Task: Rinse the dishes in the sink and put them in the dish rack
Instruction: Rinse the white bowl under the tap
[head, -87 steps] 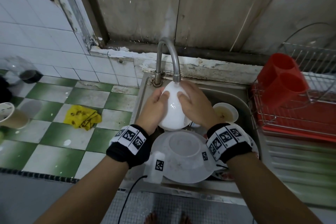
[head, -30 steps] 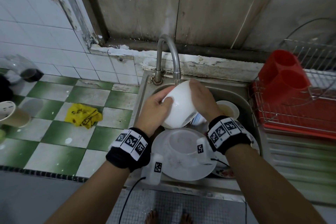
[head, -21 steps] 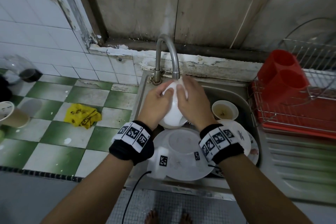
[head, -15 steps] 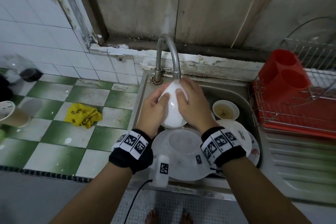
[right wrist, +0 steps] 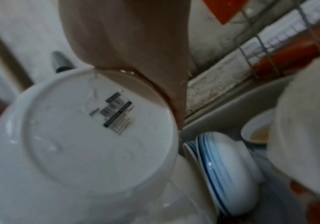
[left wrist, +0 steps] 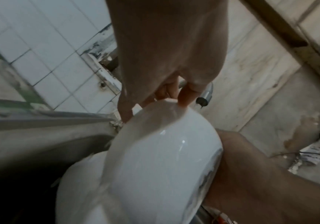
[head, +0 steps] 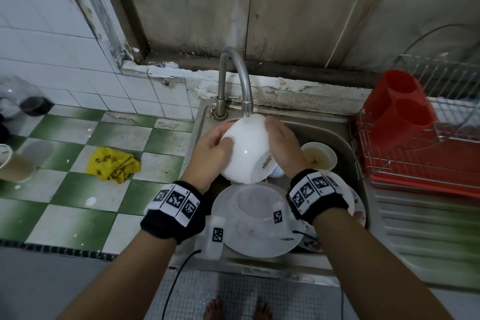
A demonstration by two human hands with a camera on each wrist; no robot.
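Bowl (head: 244, 148) of white ceramic is what we hold with both hands, tilted on its side directly under the spout of the faucet (head: 235, 80), above the sink (head: 335, 132). Our left hand (head: 211, 153) grips it from the left, the fingers curled over the rim, as the left wrist view shows. Our right hand (head: 281, 144) lies against its right side with the fingers laid along the wall; the base with a barcode sticker (right wrist: 115, 112) faces the right wrist camera.

Below in the sink we see a large white plate (head: 259, 241) with a translucent bowl (head: 259, 202) sitting in it. Behind our right wrist stands a small cup (head: 319, 157) that contains yellowish liquid. Two blue-striped bowls (right wrist: 226, 169) lean on edge in the basin.

To the right stands the wire dish rack (head: 426, 153) on a red tray, and it carries a red two-cell cutlery holder (head: 397, 109). On the green and white counter (head: 65, 202) lies a yellow cloth (head: 111, 165).
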